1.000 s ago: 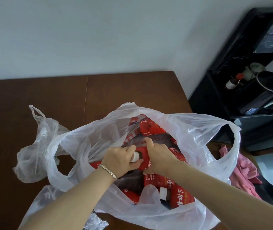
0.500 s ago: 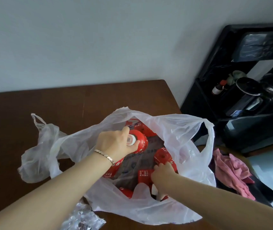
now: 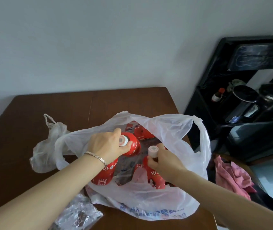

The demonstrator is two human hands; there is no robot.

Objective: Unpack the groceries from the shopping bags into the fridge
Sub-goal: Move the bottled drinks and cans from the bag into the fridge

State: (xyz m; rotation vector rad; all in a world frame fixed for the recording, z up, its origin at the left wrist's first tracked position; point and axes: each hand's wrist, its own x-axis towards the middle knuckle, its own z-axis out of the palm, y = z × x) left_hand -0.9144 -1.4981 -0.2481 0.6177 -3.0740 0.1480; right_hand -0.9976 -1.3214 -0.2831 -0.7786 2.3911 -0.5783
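Note:
A white plastic shopping bag [image 3: 170, 133] lies open on the brown table [image 3: 32, 117]. Inside it are several red-labelled bottles with white caps. My left hand [image 3: 106, 145] grips the neck of one red bottle [image 3: 132, 145], lifted above the bag's mouth. My right hand [image 3: 164, 161] grips the neck of a second red bottle [image 3: 154, 175], whose white cap sticks up above my fingers. Another red bottle [image 3: 143, 134] lies deeper in the bag. The fridge is not in view.
An empty clear bag [image 3: 49, 138] lies crumpled left of the shopping bag. Crinkled clear wrapping [image 3: 76, 213] sits at the table's near edge. A black shelf unit [image 3: 242, 105] with appliances and a small bottle stands to the right. Pink cloth [image 3: 232, 175] lies below it.
Both hands have risen out of the bag, each lifting a red bottle by the neck. My right hand went from reaching low in the bag to holding a bottle upright.

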